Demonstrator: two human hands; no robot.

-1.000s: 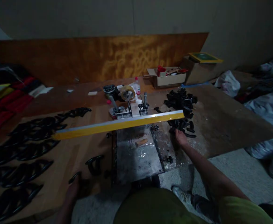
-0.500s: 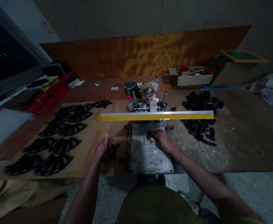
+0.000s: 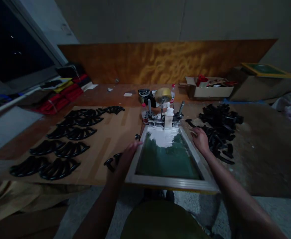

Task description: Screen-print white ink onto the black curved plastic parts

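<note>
A screen printing frame [image 3: 170,182] with green mesh and white ink at its far end lies lowered in front of me, joined to a metal hinge clamp [image 3: 169,121]. My left hand [image 3: 130,151] grips the frame's left side, the thumb on top and the other fingers mostly hidden. On the right, my right hand [image 3: 200,139] is just off the frame's edge beside a pile of curved black handle-like pieces [image 3: 217,116]. Its fingers are loosely bent and slightly apart, with nothing visible in them. A few black pieces [image 3: 116,158] lie by my left forearm.
Rows of black pieces [image 3: 72,147] lie fanned out on cardboard at the left. Behind the clamp stand a tape roll [image 3: 163,94], bottles [image 3: 173,91] and a dark tub [image 3: 144,94]. An open carton [image 3: 212,91] sits at the back right, red bundles [image 3: 53,103] far left.
The frame has swung down over the metal plate, hiding it and the piece there. My left hand has moved right onto the frame; my right hand has left the plate toward the right pile.
</note>
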